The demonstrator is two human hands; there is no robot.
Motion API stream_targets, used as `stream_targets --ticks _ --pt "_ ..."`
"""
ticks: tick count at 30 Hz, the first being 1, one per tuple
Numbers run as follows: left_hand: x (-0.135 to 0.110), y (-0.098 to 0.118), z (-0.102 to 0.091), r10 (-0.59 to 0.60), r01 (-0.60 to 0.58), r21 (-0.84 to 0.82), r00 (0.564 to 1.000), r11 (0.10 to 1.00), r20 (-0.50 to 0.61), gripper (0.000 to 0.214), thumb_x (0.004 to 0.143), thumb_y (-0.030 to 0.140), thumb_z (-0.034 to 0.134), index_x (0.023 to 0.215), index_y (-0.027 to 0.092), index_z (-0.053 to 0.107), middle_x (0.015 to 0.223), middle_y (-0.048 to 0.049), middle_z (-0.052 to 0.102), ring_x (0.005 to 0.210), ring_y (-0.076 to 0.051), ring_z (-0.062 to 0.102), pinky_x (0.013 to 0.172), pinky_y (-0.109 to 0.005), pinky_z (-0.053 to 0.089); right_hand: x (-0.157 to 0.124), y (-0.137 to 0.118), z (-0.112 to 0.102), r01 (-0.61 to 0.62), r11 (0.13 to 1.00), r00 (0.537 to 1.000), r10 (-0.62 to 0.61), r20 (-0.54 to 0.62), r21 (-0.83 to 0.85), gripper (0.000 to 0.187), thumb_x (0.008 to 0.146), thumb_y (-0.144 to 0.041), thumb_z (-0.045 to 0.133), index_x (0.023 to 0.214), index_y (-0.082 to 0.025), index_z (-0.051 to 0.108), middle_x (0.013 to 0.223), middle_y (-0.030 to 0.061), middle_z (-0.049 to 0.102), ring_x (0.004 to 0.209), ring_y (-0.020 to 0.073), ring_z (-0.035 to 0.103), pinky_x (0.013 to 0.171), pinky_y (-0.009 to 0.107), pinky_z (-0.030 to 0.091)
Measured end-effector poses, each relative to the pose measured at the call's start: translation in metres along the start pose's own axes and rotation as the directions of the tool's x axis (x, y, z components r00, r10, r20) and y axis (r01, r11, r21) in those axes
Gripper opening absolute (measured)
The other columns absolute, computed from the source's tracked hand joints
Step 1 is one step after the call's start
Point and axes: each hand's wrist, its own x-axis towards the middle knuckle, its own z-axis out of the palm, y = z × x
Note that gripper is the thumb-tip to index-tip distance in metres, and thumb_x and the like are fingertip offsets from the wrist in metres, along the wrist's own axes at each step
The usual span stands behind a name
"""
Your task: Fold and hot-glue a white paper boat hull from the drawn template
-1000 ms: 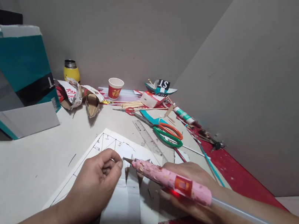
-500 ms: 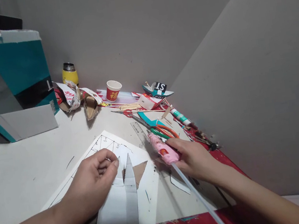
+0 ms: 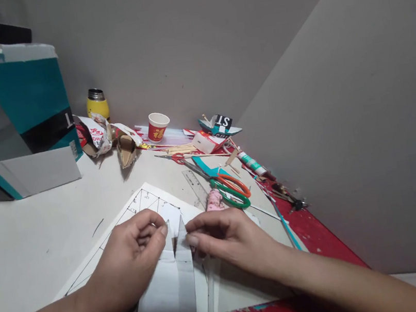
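Note:
A white cardboard piece (image 3: 173, 291) with pointed strips lies on a sheet with drawn lines (image 3: 147, 199). My left hand (image 3: 135, 255) is closed, pinching the left strip's tip. My right hand (image 3: 224, 237) presses its fingertips against the right strip's point, fingers together. The two hands almost meet at the strip tips. A pink glue gun (image 3: 213, 202) lies on the table just behind my right hand, and its clear glue stick (image 3: 210, 296) runs toward me under my wrist.
Green and orange scissors (image 3: 232, 191), a clear ruler (image 3: 196, 181) and red scissors (image 3: 179, 156) lie beyond the hands. A teal box (image 3: 25, 110), yellow flask (image 3: 97, 103), red paper cup (image 3: 158, 126), glue tube (image 3: 252, 162) and scraps crowd the wall. A red mat (image 3: 313, 234) lies at right.
My right hand set the pink glue gun down by the scissors, then came back left to the strip tips. The left hand kept its pinch.

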Motion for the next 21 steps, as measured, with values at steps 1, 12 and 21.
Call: stream_targets --ticks 1,12,21 --pt "0.0 0.0 0.0 0.0 0.0 0.01 1.0 1.0 -0.003 0.015 0.087 0.029 0.051 0.075 0.02 0.055 0.061 0.0056 0.049 0.055 -0.01 0.041 0.051 -0.022 0.032 0.004 0.0 0.005 -0.013 0.999 1.0 0.013 0.011 0.043 0.021 0.085 -0.033 0.06 0.078 -0.013 0.066 0.061 0.0 0.062 0.054 0.0104 0.056 0.051 0.021 0.044" --pt "0.0 -0.001 0.001 -0.021 0.02 0.06 1.0 0.998 0.013 0.015 0.086 0.032 0.051 0.077 0.02 0.056 0.063 0.0034 0.056 0.059 -0.013 0.047 0.055 -0.024 0.037 0.006 -0.003 0.015 0.095 0.979 0.995 -0.092 0.027 -0.181 0.021 0.087 -0.02 0.048 0.075 -0.014 0.064 0.058 -0.0045 0.044 0.054 0.0083 0.035 0.05 0.021 0.031" --pt "0.0 -0.002 0.001 -0.005 0.004 0.071 1.0 0.997 0.014 0.016 0.086 0.031 0.05 0.076 0.021 0.056 0.062 0.0038 0.055 0.058 -0.013 0.047 0.054 -0.024 0.037 0.008 -0.003 0.017 0.113 0.973 0.994 -0.111 0.023 -0.2 0.023 0.086 -0.02 0.048 0.07 -0.014 0.063 0.056 -0.0051 0.04 0.053 0.0085 0.033 0.049 0.022 0.029"
